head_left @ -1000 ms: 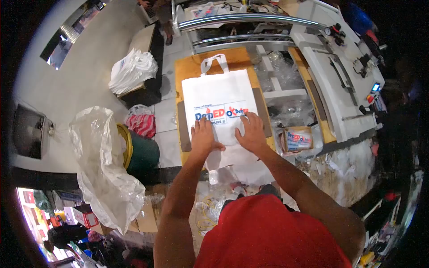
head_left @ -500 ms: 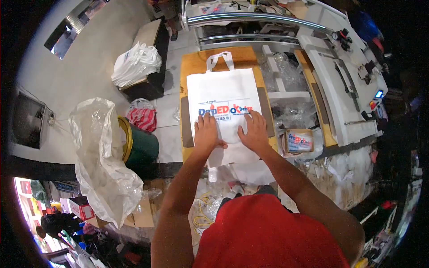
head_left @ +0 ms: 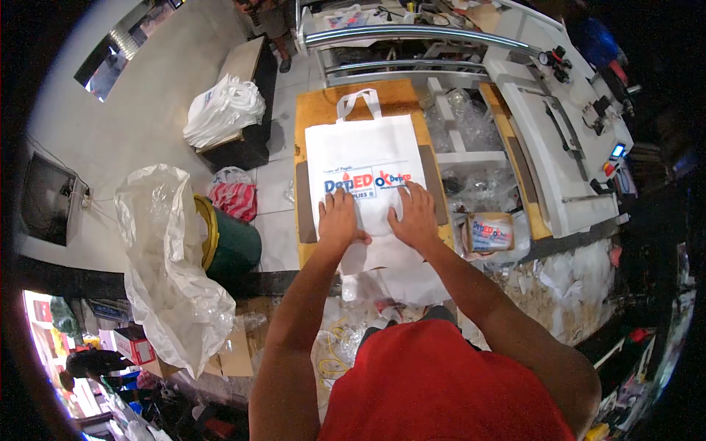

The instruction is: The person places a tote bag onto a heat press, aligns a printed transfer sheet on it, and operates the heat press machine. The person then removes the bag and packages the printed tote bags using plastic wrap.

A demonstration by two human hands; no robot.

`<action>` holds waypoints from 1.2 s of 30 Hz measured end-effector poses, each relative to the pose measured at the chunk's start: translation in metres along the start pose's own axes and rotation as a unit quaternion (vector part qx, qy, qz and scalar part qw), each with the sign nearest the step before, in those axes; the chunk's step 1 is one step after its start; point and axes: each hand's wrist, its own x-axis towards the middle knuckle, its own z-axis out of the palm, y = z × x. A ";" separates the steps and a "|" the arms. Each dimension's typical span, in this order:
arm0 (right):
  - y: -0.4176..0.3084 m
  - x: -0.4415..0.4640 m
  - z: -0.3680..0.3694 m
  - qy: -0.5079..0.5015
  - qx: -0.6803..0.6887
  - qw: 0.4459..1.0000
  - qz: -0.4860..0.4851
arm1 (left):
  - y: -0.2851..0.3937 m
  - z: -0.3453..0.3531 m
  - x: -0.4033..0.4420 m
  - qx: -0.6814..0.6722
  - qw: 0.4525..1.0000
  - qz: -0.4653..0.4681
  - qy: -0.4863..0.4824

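A white tote bag (head_left: 360, 151) lies flat on a yellow-brown board (head_left: 309, 110), its handle loop pointing away from me. Blue and red print, reading "DepED" and "OK DepED", runs across its middle. My left hand (head_left: 339, 220) rests on the bag's lower left part, fingers stretched over the edge of the print. On the lower right part lies my right hand (head_left: 413, 216), palm down with fingers spread. Both hands press on the fabric without gripping it. The bag's near end hangs over the board's front edge.
On the right stands a white press machine (head_left: 562, 147) with a lit display. A small box (head_left: 488, 232) of printed pieces sits right of the board. To the left are a green bin (head_left: 234, 239), a large plastic sack (head_left: 158, 257) and stacked white bags (head_left: 224, 110). A person stands at the back.
My hands stay in place on the bag. The view has shifted very slightly, and the person at the back shows a little more.
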 end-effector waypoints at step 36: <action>-0.004 -0.002 -0.007 0.021 0.034 0.999 0.005 | 0.019 -0.009 -0.006 0.090 0.996 0.018 -0.012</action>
